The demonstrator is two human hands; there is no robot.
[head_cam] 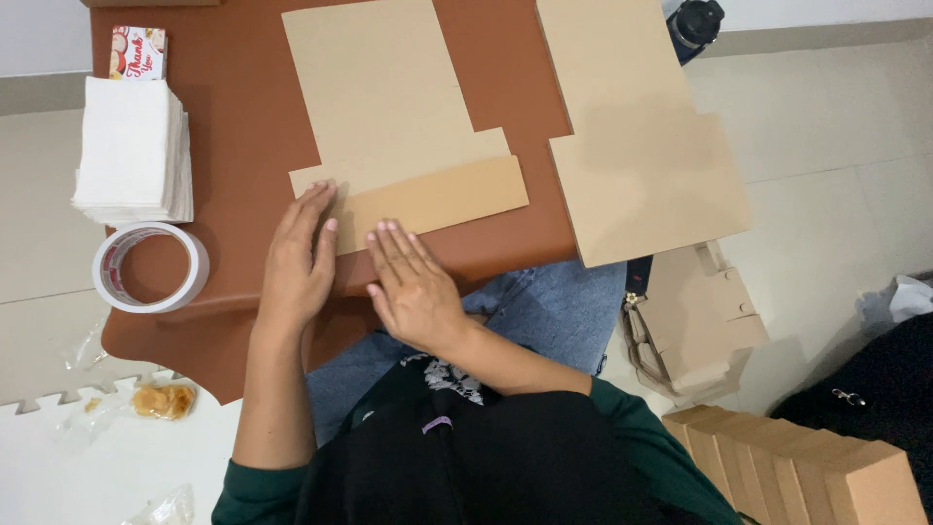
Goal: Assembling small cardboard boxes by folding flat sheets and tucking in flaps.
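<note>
Head view, looking straight down: both hands are flat on a brown table (243,126), working a flat cardboard box blank (389,107) that lies across the table's middle, reaching up to its far edge. The blank's bottom flap (437,202), a slightly darker tan strip, is folded along the blank's lower edge, close to the table's near edge.

Left hand (299,258) lies palm down, fingers together and stretched out, fingertips pressing on the flap's left end where it meets the blank's lower left corner. It grips nothing, just presses. Right hand (413,282) sits just beside it, also palm down, fingers straight and close together, tips touching the flap's lower edge. Open and flat too, clamped on nothing. The two hands are near each other but apart.

At the table's left edge sits a stack of white paper napkins (131,151), with a small red and white printed box (138,52) just behind it at the far left corner. In front of the stack, near the table's near left corner, lies a roll of white tape (151,267).

A second cardboard blank (641,146) overhangs the table's right edge. Below it, off the table, lies a pile of folded cardboard pieces (695,321), and at the lower right a row of assembled brown boxes (797,467). A dark bottle (695,24) stands on the floor beyond the far right corner.
</note>
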